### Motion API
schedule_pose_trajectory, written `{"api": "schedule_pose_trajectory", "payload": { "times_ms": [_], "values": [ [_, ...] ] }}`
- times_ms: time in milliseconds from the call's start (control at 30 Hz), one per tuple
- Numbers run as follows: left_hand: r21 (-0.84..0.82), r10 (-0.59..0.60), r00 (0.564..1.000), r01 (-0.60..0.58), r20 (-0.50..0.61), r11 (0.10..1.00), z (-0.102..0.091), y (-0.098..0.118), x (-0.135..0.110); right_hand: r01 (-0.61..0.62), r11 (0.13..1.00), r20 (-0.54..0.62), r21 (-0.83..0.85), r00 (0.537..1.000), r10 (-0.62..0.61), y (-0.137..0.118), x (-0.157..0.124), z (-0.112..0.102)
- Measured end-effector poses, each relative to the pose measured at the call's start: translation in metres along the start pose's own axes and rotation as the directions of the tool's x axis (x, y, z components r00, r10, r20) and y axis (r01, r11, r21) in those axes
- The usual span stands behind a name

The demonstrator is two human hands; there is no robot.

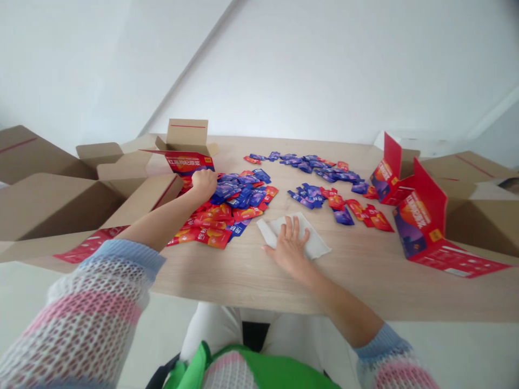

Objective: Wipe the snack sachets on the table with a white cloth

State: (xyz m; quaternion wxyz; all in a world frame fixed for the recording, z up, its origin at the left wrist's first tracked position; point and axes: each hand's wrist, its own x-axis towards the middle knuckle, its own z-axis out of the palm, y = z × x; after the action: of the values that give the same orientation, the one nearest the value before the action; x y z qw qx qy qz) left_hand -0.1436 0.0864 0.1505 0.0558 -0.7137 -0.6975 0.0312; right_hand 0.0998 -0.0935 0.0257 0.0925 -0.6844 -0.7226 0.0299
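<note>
Place: apparently a plain workroom | wood-grain table (243, 283) | open cartons (421, 227) | heaped sachets (241, 197) | white wall (316, 70)

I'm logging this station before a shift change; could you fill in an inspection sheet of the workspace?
Surface: pale wood-grain table, packets spread over its middle and far part.
Job's things: heap of red and blue-purple packets on the left; looser packets toward the right and back; white cloth in front.
Clutter: open cardboard boxes with red printed panels, some at left, others at right.
Hands: left hand curled at the heap, grip hidden; right hand on the cloth, fingers spread.
Cables: nothing seen.
Surroundings: white wall behind; pale floor below.
</note>
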Motion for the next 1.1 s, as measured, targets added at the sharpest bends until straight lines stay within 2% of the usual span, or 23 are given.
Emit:
{"api": "schedule_pose_trajectory", "payload": {
  "times_ms": [67, 133, 267, 367, 433, 500, 600, 733, 867, 1000, 1067, 1100],
  "values": [
    [0.152, 0.023, 1.0, -0.025, 0.013, 0.988, 0.014, -0.009, 0.01, 0.001, 1.0, 0.022, -0.005, 1.0, -0.001, 0.003, -0.003, 0.0],
    [0.225, 0.079, 0.996, -0.084, 0.031, 0.971, 0.023, -0.017, 0.017, 0.003, 1.0, 0.037, 0.001, 0.999, -0.003, 0.005, -0.003, 0.001],
    [0.248, 0.119, 0.991, -0.13, 0.057, 0.96, 0.025, -0.032, 0.025, 0.004, 1.0, 0.022, 0.017, 1.0, -0.004, 0.008, 0.002, -0.002],
    [0.221, 0.092, 0.993, -0.107, 0.078, 0.969, 0.019, -0.036, 0.026, -0.002, 1.0, -0.019, -0.011, 1.0, 0.002, 0.009, 0.004, -0.007],
    [0.188, 0.046, 0.999, -0.048, 0.014, 0.981, 0.013, -0.034, 0.023, -0.016, 0.999, -0.013, -0.034, 1.0, 0.016, 0.01, 0.004, -0.011],
    [0.131, 0.012, 0.995, 0.001, -0.102, 0.991, 0.007, -0.027, 0.017, -0.028, 0.998, 0.034, -0.048, 0.999, 0.03, 0.012, 0.006, -0.014],
    [0.054, 0.006, 0.968, 0.008, -0.25, 0.999, 0.001, -0.008, 0.003, -0.051, 0.997, 0.137, -0.05, 0.989, 0.057, 0.016, 0.012, -0.019],
    [0.011, 0.07, 0.946, -0.071, -0.317, 0.997, 0.003, 0.031, -0.019, -0.095, 0.995, 0.27, 0.017, 0.959, 0.087, 0.029, 0.025, -0.023],
    [-0.052, 0.198, 0.93, -0.225, -0.31, 0.973, 0.014, 0.069, -0.031, -0.124, 0.99, 0.351, 0.073, 0.932, 0.091, 0.041, 0.034, -0.026],
    [-0.198, 0.239, 0.912, -0.316, -0.332, 0.928, 0.03, 0.11, -0.021, -0.099, 0.992, 0.339, 0.073, 0.938, 0.069, 0.045, 0.037, -0.026],
    [-0.326, 0.253, 0.927, -0.338, -0.276, 0.883, 0.039, 0.137, -0.009, -0.081, 0.995, 0.333, 0.064, 0.941, 0.055, 0.046, 0.038, -0.025],
    [-0.418, 0.329, 0.923, -0.384, -0.2, 0.824, 0.044, 0.153, -0.003, -0.072, 0.996, 0.331, 0.061, 0.942, 0.048, 0.047, 0.039, -0.024]
  ]
}}
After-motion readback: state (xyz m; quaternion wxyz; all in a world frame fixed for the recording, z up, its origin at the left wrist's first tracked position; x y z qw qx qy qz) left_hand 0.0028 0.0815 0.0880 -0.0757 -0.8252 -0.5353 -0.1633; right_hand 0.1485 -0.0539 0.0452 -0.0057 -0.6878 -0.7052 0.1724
